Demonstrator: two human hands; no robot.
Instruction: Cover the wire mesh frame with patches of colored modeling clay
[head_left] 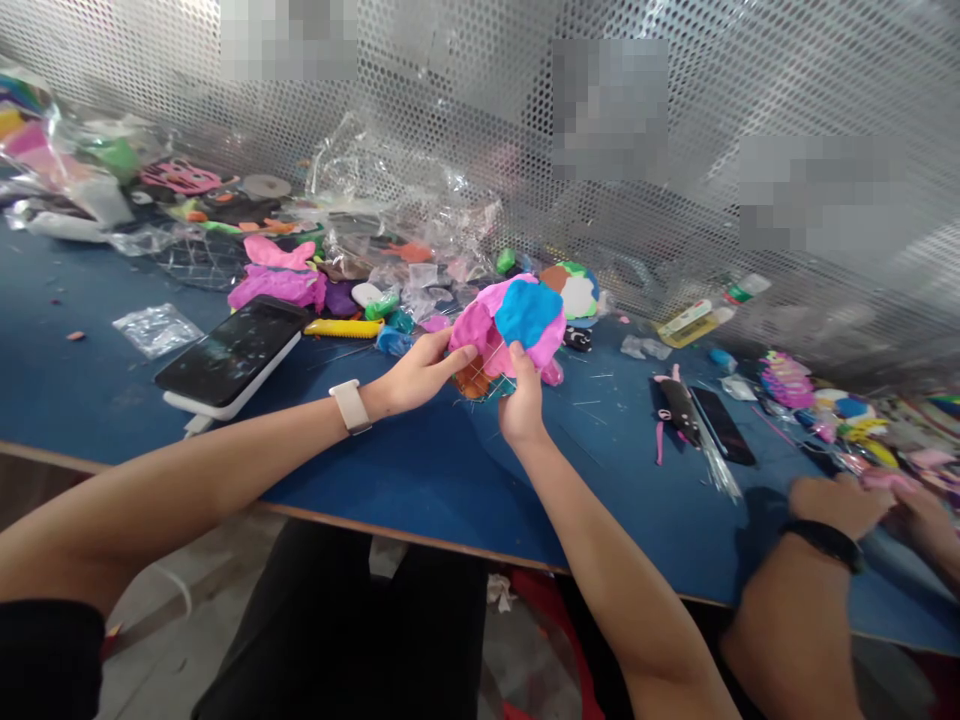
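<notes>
Above blue table [420,470], my left hand [416,372] and right hand [521,400] grip pink-and-blue clay piece [517,320] between them.

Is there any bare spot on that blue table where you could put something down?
Yes: the near strip of the blue table, between the person's forearms, and the left corner before the phone. It is crowded along the mesh wall, with clay pieces and plastic wrap. Both hands, left hand and right hand, hold a pink-and-blue clay piece.

Pink clay lump [510,330], blue patch on top; held tilted above blue table.
</notes>
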